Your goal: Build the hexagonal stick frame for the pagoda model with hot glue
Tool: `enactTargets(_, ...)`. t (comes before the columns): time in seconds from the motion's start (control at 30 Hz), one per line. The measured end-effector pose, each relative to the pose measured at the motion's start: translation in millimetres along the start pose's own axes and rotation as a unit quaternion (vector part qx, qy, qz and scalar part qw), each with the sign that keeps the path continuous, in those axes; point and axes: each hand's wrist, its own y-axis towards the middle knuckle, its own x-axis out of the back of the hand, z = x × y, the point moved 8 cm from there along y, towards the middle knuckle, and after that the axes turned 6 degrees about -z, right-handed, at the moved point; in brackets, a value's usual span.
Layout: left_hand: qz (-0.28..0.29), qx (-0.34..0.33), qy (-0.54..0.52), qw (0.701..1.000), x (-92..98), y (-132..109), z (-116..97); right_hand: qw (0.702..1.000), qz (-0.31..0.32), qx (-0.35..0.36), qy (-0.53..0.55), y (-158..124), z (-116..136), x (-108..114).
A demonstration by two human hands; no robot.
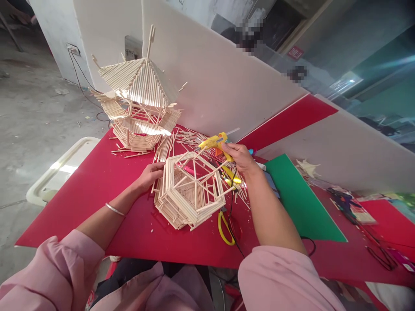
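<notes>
My right hand grips a yellow glue gun whose nozzle points left over a hexagonal frame of thin wooden sticks on the red table. My left hand rests against the frame's left side, fingers curled on its edge. A taller, tiered stick pagoda stands at the table's far left corner. Loose sticks lie scattered between the two models.
Yellow-handled scissors and a black cord lie just right of the frame. A green sheet lies to the right, with clutter beyond. A white board walls the back. A white plastic chair stands off the table's left edge.
</notes>
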Motion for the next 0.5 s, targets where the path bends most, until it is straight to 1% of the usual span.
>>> enactTargets(0.1, 0.015, -0.018, -0.004, 1.0, -3.0, -1.2, -3.8, 1.0, -0.006, -0.006, -0.002, -1.4, -6.9, 9.7)
enactTargets(0.2, 0.025, -0.029, -0.007, 0.999, -3.7, -2.2, -5.7, 1.0, -0.006, -0.015, -0.003, -1.5, -14.3, 12.4)
enactTargets(0.3, 0.027, -0.025, 0.003, 0.999, -1.9, -2.6, -4.8, 1.0, -0.002, -0.02, -0.002, 0.0, -15.6, 6.4)
enactTargets(0.43, 0.029, -0.026, 0.012, 0.999, -1.2, -3.7, -6.1, 1.0, 0.016, -0.023, -0.003, 2.0, -9.5, -8.2)
enactTargets(0.5, 0.006, -0.026, 0.018, 0.999, 1.8, -4.7, -6.9, 0.999, 0.021, -0.023, -0.002, 3.0, -6.2, -12.6)
